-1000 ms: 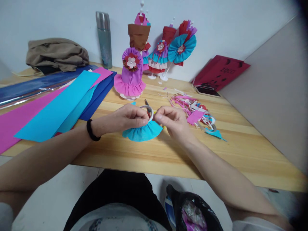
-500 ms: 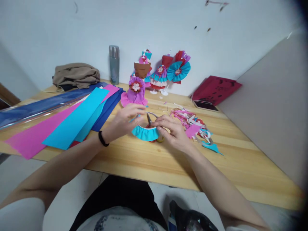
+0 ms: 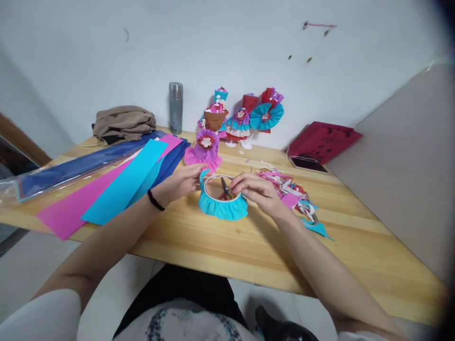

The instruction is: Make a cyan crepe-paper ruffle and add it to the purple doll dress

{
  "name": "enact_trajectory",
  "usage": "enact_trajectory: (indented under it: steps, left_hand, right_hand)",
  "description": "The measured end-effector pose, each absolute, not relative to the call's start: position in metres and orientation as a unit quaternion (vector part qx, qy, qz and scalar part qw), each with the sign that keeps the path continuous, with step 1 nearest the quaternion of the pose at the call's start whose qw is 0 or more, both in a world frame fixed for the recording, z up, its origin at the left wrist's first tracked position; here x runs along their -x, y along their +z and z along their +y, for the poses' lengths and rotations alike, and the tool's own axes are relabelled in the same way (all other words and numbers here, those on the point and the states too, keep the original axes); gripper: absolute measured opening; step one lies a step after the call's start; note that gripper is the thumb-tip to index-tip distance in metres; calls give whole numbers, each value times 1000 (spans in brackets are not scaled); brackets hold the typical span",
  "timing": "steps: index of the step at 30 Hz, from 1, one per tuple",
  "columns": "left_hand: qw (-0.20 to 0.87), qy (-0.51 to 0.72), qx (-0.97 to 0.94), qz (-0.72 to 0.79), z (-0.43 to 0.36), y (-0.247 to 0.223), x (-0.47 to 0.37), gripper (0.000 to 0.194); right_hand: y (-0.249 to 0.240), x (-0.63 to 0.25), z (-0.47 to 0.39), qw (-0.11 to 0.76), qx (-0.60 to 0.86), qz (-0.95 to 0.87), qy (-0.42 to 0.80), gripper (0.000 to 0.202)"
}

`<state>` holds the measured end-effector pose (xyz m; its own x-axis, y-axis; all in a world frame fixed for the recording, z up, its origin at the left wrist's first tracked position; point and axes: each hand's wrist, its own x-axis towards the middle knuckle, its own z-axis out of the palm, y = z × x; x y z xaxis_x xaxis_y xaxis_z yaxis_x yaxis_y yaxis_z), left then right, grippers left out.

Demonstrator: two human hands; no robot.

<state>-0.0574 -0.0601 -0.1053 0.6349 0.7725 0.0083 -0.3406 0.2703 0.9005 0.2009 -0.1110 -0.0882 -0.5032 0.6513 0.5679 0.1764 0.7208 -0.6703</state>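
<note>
A white ring edged with gathered turquoise crepe paper [image 3: 223, 208] is held up over the wooden table. My right hand [image 3: 256, 190] pinches the ring's right side between thumb and fingers. At the ring's left edge, my left hand [image 3: 186, 180] has its fingers closed on the end of the turquoise paper, with the thumb partly hidden. Through the ring's opening, scissors [image 3: 226, 187] show with dark blades and red handles. Just behind the ring stands a purple and pink paper dress [image 3: 206, 150] with a flower on its front.
Turquoise, pink and blue paper sheets [image 3: 124, 182] lie at the left, beside a plastic-wrapped blue pack [image 3: 78, 163]. Paper scraps [image 3: 293, 196] are piled at the right. Behind are a cloth [image 3: 124, 122], a flask [image 3: 176, 108], small paper dresses, a phone [image 3: 308, 164] and a red bag [image 3: 324, 142].
More of the ring and its turquoise frill shows, and the frill's free end stands up at the left. My left hand has moved off the ring's front to its left edge. The view has shifted slightly.
</note>
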Motion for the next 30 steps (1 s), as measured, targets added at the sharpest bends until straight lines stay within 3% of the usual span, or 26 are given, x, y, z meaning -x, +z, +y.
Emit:
enact_trajectory:
  steps: [3, 6, 9, 13, 19, 30]
  left_hand:
    - [702, 410, -532, 237, -60, -101, 61, 47]
    - [641, 392, -609, 255, -60, -94, 66, 34]
    - [628, 345, -640, 279, -60, -92, 69, 31]
    - [616, 342, -654, 275, -58, -93, 73, 42]
    - [514, 351, -719, 309, -54, -92, 76, 25]
    - [589, 350, -655, 319, -59, -92, 71, 17]
  right_hand:
    - [-91, -200, -102, 453, 240, -767, 386, 18]
    - [-92, -197, -94, 483, 214, -720, 450, 15]
    - [-92, -194, -88, 497, 212, -706, 458, 14]
    - [-92, -193, -84, 516, 240, -686, 453, 13]
    - [-91, -204, -82, 519, 277, -677, 442, 12]
    - [-88, -217, -73, 477, 268, -688, 478, 16]
